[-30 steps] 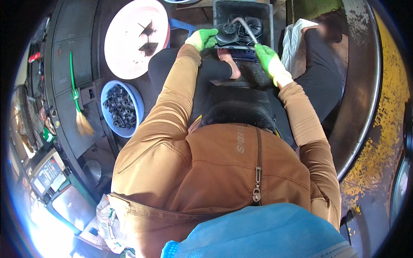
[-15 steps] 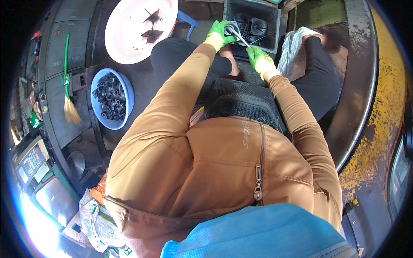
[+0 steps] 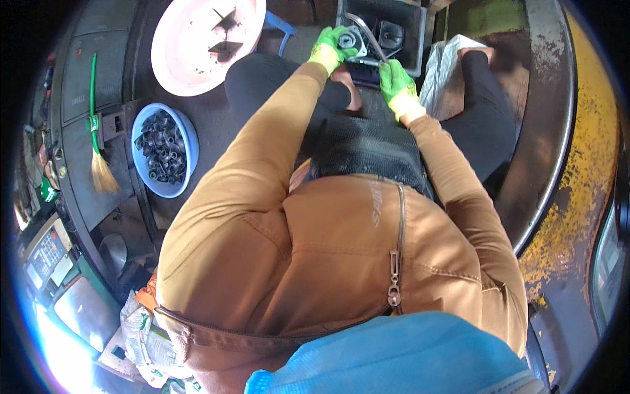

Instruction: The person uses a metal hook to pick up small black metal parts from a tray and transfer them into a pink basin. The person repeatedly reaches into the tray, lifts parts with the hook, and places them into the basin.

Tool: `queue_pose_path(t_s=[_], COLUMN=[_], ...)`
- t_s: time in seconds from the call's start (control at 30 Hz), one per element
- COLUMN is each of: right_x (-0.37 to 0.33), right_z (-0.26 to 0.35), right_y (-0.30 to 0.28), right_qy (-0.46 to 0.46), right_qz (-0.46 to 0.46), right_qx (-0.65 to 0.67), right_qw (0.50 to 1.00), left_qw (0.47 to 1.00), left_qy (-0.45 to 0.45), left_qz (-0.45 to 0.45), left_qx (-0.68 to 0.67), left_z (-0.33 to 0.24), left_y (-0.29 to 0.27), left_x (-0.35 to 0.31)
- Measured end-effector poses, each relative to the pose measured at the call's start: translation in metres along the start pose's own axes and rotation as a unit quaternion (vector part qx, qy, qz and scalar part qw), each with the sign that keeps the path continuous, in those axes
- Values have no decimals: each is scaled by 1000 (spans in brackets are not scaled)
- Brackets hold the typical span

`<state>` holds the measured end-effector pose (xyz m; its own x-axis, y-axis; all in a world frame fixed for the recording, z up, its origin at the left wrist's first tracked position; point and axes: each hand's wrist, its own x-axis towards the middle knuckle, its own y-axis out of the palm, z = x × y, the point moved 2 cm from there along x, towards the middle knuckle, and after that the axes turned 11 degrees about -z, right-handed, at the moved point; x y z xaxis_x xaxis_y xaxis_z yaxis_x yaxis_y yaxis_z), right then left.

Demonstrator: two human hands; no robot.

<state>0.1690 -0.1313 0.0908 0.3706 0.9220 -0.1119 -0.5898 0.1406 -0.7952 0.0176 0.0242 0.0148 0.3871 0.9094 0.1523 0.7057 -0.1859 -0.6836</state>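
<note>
My left hand (image 3: 327, 50), in a green glove, grips a squarish black part (image 3: 352, 41) with a pale ring-shaped middle facing up. In my right hand (image 3: 399, 89), gloved the same way, is a long metal tool (image 3: 371, 38) with a curved end. The fingers are wrapped round its near end, and its bent tip points up and left past the part. Both hands are over the near edge of a dark grey crate (image 3: 420, 36). Inside that crate lie more square black parts (image 3: 392, 34). Whether the tool touches the held part, I cannot tell.
A pink basin (image 3: 172, 72) with a few dark pieces stands at the far left, by a blue stool leg (image 3: 283, 29). Nearer is a blue tub (image 3: 192, 157) of small black parts. A broom (image 3: 97, 131) leans left; a worn yellow surface (image 3: 577, 164) borders the right.
The tool's curved end has moved off the held part and now points up over the crate. The part is turned so its round middle shows. My right hand has dropped slightly toward me.
</note>
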Motion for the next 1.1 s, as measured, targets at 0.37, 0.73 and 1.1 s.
queue_pose_path(t_s=[0.37,0.73,1.1], right_x=[4,-1,2], right_z=[-7,-8,-13], right_y=[14,2,12], right_qy=[13,12,14], right_qz=[50,12,6], right_qx=[-71,-18,34], right_qw=[996,1000,999], left_qw=[1000,1000,1000], left_qy=[-10,11,-6], left_qz=[17,1,28], left_qx=[-7,25,-2], left_z=[27,11,21], left_y=[20,8,13], left_x=[5,2,0])
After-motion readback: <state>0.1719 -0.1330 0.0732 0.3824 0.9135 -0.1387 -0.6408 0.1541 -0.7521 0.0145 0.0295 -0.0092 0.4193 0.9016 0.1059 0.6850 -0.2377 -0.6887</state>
